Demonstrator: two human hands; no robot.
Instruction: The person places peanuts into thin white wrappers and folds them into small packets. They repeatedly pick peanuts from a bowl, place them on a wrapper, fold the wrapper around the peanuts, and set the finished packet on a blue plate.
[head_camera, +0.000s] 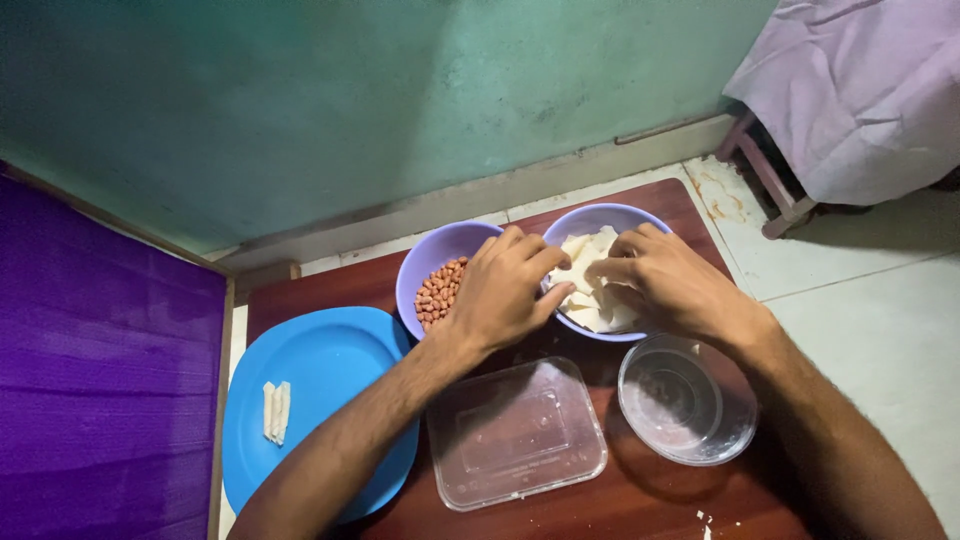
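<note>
Resting on the rims of 2 lilac bowls, both hands are seen at the far edge of a dark red-brown table (640, 500). The left hand (503, 290) is laid across the gap between the bowls, its fingers curled and its thumb stretched toward the pale sheets; whether anything is pinched under the fingertips cannot be told. The right hand (668, 283) is set over the right-hand bowl (600, 216), its fingers bent and closed loosely on the pale, thin square sheets (585, 285) that are piled inside it. The sheets are touched by both hands at their near edge.

The left-hand bowl (432, 255) is half covered by the left hand, and reddish-brown peanuts (438, 291) are seen in the part left open. Just beside this bowl, on the left, a bright blue plate (330, 370) is placed, partly crossed by the left forearm. On the plate, near its left edge, 2 small pale rolls (276, 411) are laid side by side, touching each other.

Nearer the camera, a clear rectangular plastic tub (517, 432) is set between the forearms, and a clear round bowl (685, 400) is placed just to its right, under the right wrist. A few pale crumbs (703, 520) are scattered on the table's near edge.

Behind the table a green wall (350, 110) is seen, a purple cloth (100, 370) hangs on the left, and a pale pink cloth (860, 90) is draped over furniture at the upper right.
</note>
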